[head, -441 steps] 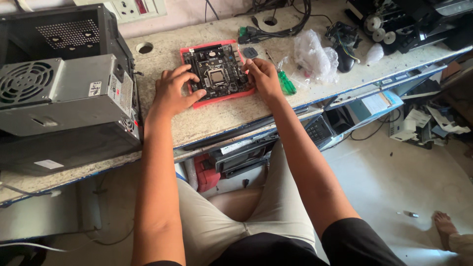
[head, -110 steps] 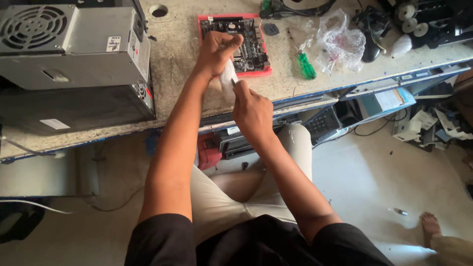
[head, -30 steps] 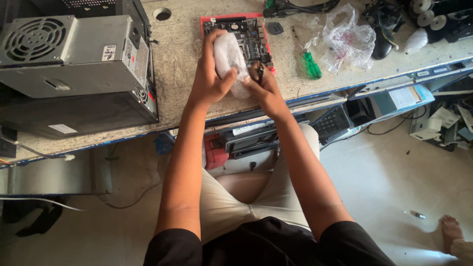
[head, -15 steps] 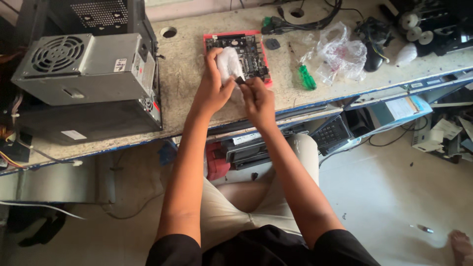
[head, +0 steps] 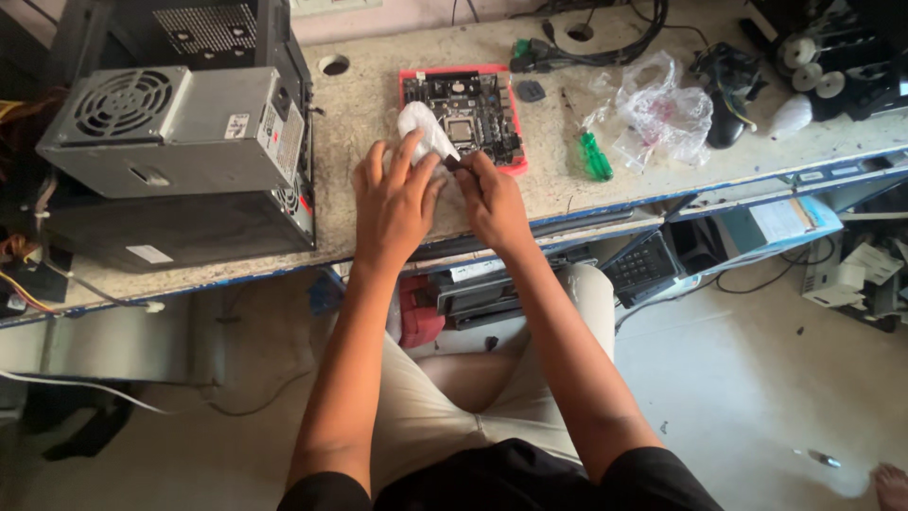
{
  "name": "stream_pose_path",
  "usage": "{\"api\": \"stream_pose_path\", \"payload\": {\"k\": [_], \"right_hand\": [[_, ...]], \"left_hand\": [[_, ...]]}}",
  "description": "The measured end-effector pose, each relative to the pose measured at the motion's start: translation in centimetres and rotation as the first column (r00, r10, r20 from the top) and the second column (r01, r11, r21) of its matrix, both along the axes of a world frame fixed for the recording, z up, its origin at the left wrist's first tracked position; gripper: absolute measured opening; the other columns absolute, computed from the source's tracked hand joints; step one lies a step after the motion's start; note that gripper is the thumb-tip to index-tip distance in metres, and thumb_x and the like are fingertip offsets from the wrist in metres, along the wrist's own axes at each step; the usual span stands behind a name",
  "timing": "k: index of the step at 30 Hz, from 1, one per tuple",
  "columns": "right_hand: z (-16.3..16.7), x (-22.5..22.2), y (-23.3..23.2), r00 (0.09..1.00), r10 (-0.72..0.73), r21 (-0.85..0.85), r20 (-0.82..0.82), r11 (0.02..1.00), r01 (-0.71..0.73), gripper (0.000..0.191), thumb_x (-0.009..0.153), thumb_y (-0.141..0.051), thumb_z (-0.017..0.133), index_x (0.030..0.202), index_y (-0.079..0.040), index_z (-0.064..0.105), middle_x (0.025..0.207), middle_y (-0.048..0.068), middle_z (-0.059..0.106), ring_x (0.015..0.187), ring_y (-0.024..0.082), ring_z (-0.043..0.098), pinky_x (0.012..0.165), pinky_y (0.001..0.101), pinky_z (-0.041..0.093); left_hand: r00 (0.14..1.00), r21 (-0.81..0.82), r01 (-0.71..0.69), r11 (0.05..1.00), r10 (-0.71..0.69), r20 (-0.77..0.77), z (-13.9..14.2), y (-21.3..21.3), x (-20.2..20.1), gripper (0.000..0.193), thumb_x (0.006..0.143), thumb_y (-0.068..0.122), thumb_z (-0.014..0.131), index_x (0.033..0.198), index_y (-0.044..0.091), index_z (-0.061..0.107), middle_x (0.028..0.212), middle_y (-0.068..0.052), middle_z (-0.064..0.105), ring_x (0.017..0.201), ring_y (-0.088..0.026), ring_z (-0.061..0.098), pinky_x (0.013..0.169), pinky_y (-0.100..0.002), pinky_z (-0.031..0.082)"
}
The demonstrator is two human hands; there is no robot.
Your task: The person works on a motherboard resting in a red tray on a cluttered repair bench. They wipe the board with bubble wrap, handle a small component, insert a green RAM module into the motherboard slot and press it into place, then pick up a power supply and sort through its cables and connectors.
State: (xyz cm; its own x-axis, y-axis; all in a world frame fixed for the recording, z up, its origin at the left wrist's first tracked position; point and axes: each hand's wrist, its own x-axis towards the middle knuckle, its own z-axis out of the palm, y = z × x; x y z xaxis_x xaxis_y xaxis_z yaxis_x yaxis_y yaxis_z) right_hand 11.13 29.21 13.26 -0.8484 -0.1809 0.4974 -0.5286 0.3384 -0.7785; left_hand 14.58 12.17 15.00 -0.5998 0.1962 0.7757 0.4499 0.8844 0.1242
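Just in front of the circuit board (head: 463, 115), a white tissue (head: 423, 132) is held by the closed left hand (head: 395, 194), while a small dark piece (head: 453, 165), beside the tissue, is pinched in the right hand (head: 492, 194).

One head-worn camera looks steeply down from above the seated person, fairly near, facing the surface (head: 378, 104) and floor (head: 757, 378).

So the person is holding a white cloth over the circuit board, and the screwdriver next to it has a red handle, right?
Not quite. The head view shows the screwdriver has a green handle. The left hand does hold a white cloth over the circuit board.
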Motion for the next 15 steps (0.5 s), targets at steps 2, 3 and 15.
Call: {"api": "stream_pose_path", "payload": {"k": [2, 3, 15], "right_hand": [[-0.1, -0.1, 0.0, 1.0, -0.014, 0.026, -0.009, 1.0, 0.014, 0.007, 0.103, -0.011, 0.06, 0.107, -0.005, 0.061, 0.075, 0.017, 0.063, 0.068, 0.035, 0.064, 0.063, 0.0403, 0.048], [-0.1, -0.1, -0.1, 0.998, -0.007, 0.031, -0.069, 0.999, 0.01, 0.007, 0.104, -0.011, 0.061, 0.107, -0.005, 0.06, 0.077, 0.018, 0.064, 0.07, 0.035, 0.064, 0.064, 0.0401, 0.048], [0.2, 1.1, -1.5, 0.985, -0.108, 0.085, -0.133, 0.989, 0.12, 0.008, 0.102, -0.014, 0.065, 0.102, -0.006, 0.062, 0.071, 0.018, 0.063, 0.065, 0.04, 0.063, 0.057, 0.0443, 0.047]], "left_hand": [[0.999, 0.034, 0.02, 0.999, -0.021, 0.045, 0.0, 0.0, -0.5, 0.029, 0.092, 0.014, 0.076, 0.118, 0.005, 0.067, 0.142, -0.012, 0.056, 0.129, -0.04, 0.049, 0.106, -0.054, 0.042], [0.997, 0.077, 0.059, 0.995, -0.063, 0.046, -0.1, -0.1, -0.7, 0.028, 0.091, 0.011, 0.075, 0.117, 0.004, 0.066, 0.14, -0.012, 0.057, 0.129, -0.04, 0.051, 0.107, -0.053, 0.044], [0.978, 0.205, 0.197, 0.959, -0.206, 0.025, -0.4, -0.9, -1.0, 0.017, 0.087, -0.002, 0.069, 0.102, -0.001, 0.062, 0.123, -0.015, 0.063, 0.123, -0.039, 0.057, 0.101, -0.048, 0.05]]}}
